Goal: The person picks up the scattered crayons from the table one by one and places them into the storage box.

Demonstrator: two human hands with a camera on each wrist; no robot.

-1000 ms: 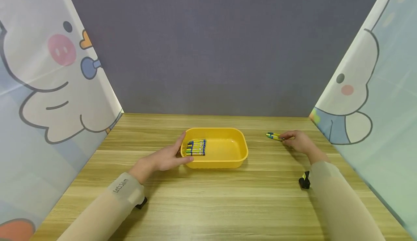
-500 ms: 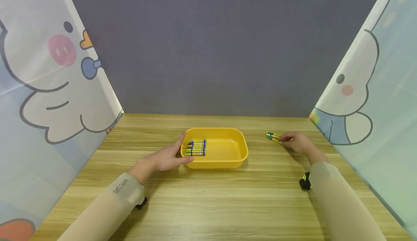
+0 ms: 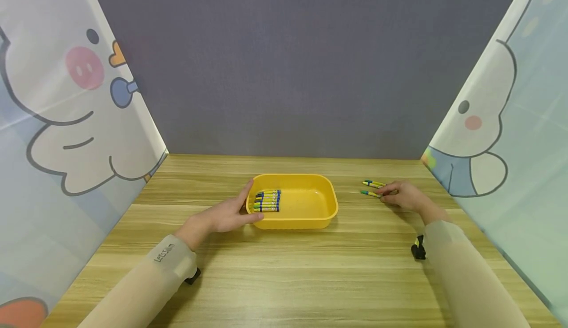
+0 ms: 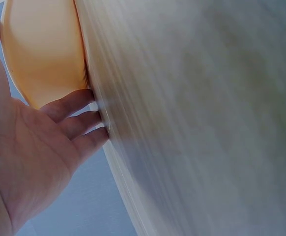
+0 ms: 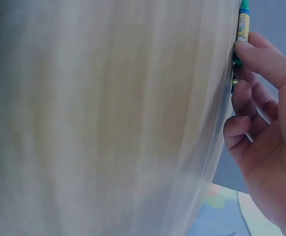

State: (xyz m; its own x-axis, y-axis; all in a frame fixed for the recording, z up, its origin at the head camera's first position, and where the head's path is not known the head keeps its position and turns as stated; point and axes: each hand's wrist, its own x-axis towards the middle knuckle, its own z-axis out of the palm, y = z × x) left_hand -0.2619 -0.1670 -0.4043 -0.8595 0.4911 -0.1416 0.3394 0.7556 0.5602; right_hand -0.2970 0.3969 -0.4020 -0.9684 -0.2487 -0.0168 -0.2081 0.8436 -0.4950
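Observation:
A yellow plastic basket (image 3: 293, 219) stands mid-table. A row of several yellow-and-blue-wrapped crayons (image 3: 267, 200) lies in its left end. My left hand (image 3: 228, 214) holds that end, thumb on the near rim, fingers along the outside; the left wrist view shows its fingertips low by the basket's side. Off to the right, my right hand (image 3: 401, 196) pinches a green crayon (image 3: 370, 193) by its right end, close over the table, green tip pointing left. In the right wrist view thumb and index finger grip this crayon (image 5: 243, 27), the other fingers curled.
Further crayons (image 3: 374, 184) lie on the wooden table (image 3: 284, 278) just behind the held one, partly hidden by the right hand. A dark grey panel (image 3: 284, 71) closes off the back, and cartoon-printed sheets (image 3: 80, 121) flank both sides.
My right hand has drawn the green crayon slightly nearer and to the left, separating it from the crayons behind. My left hand and the basket have stayed put.

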